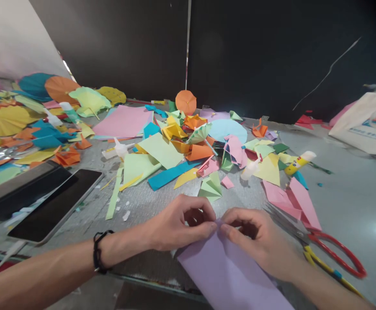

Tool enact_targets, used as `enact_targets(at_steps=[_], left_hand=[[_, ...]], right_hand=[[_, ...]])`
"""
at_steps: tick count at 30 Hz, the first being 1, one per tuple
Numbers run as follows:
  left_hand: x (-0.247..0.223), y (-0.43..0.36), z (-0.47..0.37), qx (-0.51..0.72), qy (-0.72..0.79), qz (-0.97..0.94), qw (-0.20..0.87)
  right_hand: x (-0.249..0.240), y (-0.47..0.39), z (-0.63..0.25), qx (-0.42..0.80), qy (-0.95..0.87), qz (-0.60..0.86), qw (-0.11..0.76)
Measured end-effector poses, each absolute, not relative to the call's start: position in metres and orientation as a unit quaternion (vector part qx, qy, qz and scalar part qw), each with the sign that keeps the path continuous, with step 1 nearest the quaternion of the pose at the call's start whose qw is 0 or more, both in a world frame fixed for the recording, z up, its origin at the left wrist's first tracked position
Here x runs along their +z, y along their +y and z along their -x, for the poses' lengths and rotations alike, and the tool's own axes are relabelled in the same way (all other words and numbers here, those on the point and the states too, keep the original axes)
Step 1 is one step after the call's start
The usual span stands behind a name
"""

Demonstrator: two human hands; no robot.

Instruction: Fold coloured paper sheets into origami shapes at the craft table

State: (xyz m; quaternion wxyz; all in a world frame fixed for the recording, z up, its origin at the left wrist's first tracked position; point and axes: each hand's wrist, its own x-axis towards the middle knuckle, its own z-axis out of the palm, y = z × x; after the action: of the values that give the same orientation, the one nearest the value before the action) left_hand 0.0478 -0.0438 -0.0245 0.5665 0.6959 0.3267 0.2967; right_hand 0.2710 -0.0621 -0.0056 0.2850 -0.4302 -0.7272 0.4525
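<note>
A sheet of purple paper (229,275) hangs over the table's near edge, its upper corner between my two hands. My left hand (188,224), with a black bracelet on the wrist, pinches that corner between thumb and fingertips. Close beside it, my right hand (255,237) grips the same corner from the other side, thumb on top. The fingertips nearly meet. Just right of my right hand lie scissors (304,237) with red and yellow handles, partly hidden behind the wrist. A folded green paper piece (210,187) rests just beyond my fingers.
Coloured paper scraps and folded pieces (171,150) heap across the table's back. A glue stick (299,162) and pink paper (293,200) lie right of centre. At left is a phone (57,204) with a cable. A white bag (365,122) stands far right, before a dark panel (255,56).
</note>
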Motion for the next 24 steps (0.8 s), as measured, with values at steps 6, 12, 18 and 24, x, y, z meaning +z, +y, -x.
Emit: enact_targets(at_steps=[6,12,18,24], left_hand=[[-0.0266,-0.0438,-0.0495,0.302,0.323,-0.677,0.588],[-0.0259,-0.0443,-0.0499,0.304,0.318,-0.669,0.599],[-0.0268,-0.0449,-0.0487,0.305,0.312,-0.678,0.591],[-0.0292,-0.0453,-0.0499,0.301,0.318,-0.678,0.590]], right_hand=[[-0.0070,-0.0630,-0.2706,0.458,-0.727,0.433,0.271],[-0.0083,-0.0633,-0.2691,0.473,-0.719,0.433,0.266],[-0.0119,-0.0657,-0.2701,0.482,-0.716,0.430,0.267],[-0.0130,-0.0660,-0.2686,0.493,-0.712,0.430,0.255]])
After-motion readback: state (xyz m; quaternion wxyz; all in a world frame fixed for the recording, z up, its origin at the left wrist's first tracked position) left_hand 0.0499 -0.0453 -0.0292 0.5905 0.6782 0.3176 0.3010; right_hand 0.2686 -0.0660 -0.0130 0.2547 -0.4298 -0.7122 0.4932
